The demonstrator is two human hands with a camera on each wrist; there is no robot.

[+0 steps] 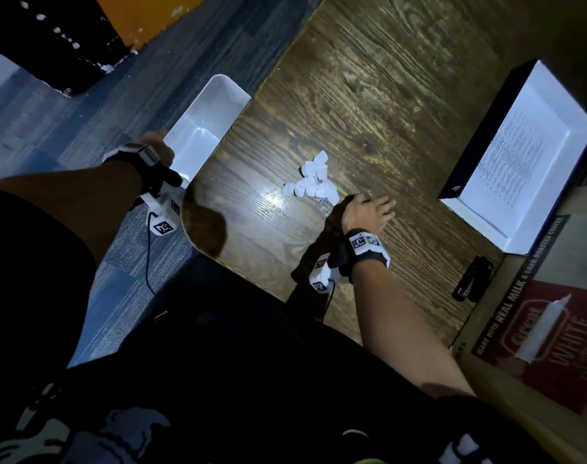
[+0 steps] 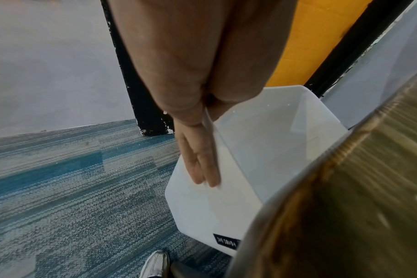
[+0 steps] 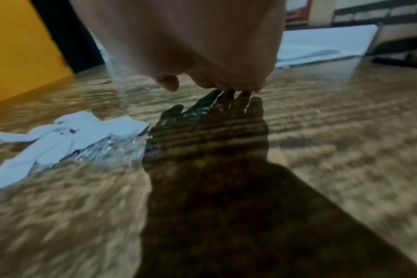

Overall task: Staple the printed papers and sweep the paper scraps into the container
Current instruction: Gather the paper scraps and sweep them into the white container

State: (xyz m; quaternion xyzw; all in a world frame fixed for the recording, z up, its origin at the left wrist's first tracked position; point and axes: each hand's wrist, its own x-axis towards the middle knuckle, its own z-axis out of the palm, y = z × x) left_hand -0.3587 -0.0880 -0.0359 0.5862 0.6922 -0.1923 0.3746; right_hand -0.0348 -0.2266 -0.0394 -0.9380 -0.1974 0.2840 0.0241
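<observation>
A pile of white paper scraps (image 1: 313, 180) (image 3: 67, 135) lies mid-table with some shiny silver bits beside it. My right hand (image 1: 369, 209) (image 3: 214, 82) is open just right of the pile, fingers spread and fingertips touching the wood. My left hand (image 1: 158, 145) (image 2: 202, 169) holds the white container (image 1: 218, 95) (image 2: 262, 150) against the table's left edge, below the tabletop. Its fingers lie along the outer wall and the rim passes between thumb and fingers. The printed papers (image 1: 519, 155) lie in a black tray (image 1: 476, 135) at the right. A black stapler (image 1: 471, 279) sits near the table's near right.
The wooden table (image 1: 369, 95) has a rounded near-left corner. A printed cardboard box (image 1: 536, 329) stands at the right beside the stapler. Blue carpet (image 2: 60, 188) is under the container, and my shoe (image 2: 155, 263) shows on it.
</observation>
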